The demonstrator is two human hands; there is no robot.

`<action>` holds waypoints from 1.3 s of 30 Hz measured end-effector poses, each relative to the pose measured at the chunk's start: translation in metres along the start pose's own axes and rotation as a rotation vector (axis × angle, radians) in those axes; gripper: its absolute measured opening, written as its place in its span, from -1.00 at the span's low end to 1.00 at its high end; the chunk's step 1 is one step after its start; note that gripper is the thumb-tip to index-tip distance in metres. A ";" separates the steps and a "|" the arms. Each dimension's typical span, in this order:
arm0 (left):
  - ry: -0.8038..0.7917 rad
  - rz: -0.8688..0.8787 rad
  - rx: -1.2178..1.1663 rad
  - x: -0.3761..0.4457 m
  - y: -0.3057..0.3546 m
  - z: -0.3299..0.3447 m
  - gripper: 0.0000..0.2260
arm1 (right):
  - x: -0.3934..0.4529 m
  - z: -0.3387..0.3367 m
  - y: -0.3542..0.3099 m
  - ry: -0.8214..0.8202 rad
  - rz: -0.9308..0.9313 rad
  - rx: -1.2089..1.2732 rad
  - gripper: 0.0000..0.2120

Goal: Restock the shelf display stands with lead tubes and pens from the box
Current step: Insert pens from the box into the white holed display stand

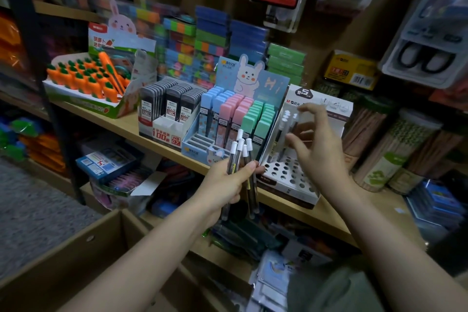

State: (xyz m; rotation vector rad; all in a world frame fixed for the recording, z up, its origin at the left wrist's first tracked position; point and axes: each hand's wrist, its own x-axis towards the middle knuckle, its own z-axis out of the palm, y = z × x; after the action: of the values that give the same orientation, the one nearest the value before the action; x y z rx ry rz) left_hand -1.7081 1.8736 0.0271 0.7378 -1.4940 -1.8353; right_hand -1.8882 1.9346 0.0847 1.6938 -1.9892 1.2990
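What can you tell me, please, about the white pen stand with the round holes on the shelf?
The pen stand is white cardboard by the look of it, with a dark band along its front. Its stepped top carries rows of round holes, nearly all unfilled; a few white-capped pens stand upright in the back rows. A printed backboard rises behind. It sits on the wooden shelf, right of the rabbit lead-tube display. The right hand hovers over it.

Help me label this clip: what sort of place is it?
Most likely a stationery shop: wooden shelves carry retail display stands of lead tubes, carrot-shaped pens and stacked erasers, with packaged goods hanging above.
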 end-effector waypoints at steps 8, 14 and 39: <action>-0.016 -0.026 0.003 0.000 -0.001 -0.004 -0.87 | -0.005 0.003 0.002 0.031 0.022 -0.084 -0.64; -0.126 -0.020 -0.025 -0.004 0.011 -0.004 -0.62 | -0.009 -0.012 -0.023 0.116 0.066 0.256 -0.81; -0.068 0.012 0.017 -0.010 0.009 -0.004 -0.79 | -0.006 -0.025 -0.037 -0.014 0.168 0.608 -0.66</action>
State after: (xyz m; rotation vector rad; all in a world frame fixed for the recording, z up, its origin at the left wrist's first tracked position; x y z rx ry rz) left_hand -1.6978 1.8775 0.0354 0.6783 -1.5554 -1.8576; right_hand -1.8628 1.9592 0.1127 1.7853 -1.8916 2.1215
